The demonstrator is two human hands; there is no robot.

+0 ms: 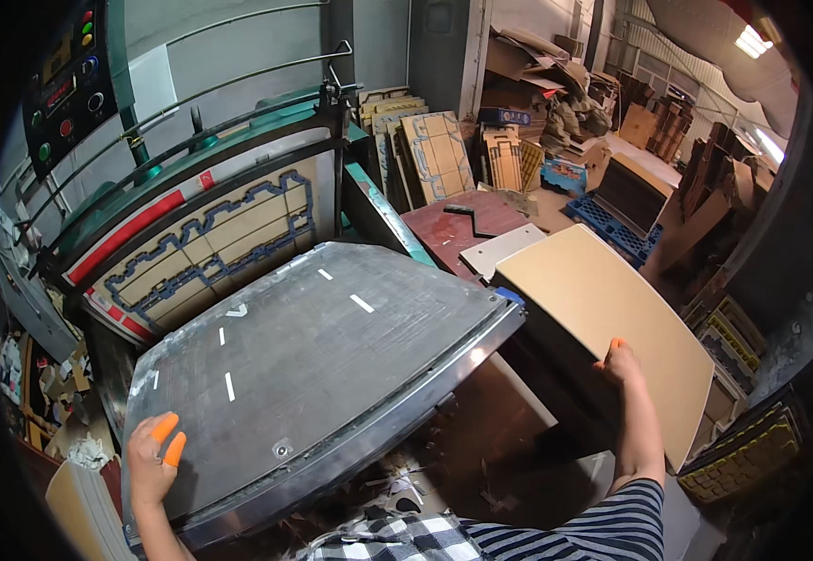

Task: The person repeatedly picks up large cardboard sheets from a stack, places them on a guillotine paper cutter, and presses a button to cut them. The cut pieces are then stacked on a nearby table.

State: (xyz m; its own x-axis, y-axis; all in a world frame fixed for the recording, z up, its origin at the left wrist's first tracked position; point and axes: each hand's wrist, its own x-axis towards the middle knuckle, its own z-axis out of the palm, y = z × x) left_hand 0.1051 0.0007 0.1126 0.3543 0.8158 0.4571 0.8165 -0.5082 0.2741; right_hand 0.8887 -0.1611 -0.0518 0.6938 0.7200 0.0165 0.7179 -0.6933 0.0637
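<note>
To the right of the press, a tan board lies flat on a dark-sided stack, its surface slanting across the view. The right hand is at the board's left edge with its fingers bent inward; whether it pinches the board or merely rests there, I cannot tell. On the other side, the left hand is at the near left corner of a grey metal plate, fingers apart and grasping nothing visible. Orange finger covers show on both hands. Short white strips mark the plate. Behind it, a cutting board edged with blue-grey pieces stands tilted in the press. Beyond the plate, a black angled bar lies on a red table, near a blue pallet.
</note>
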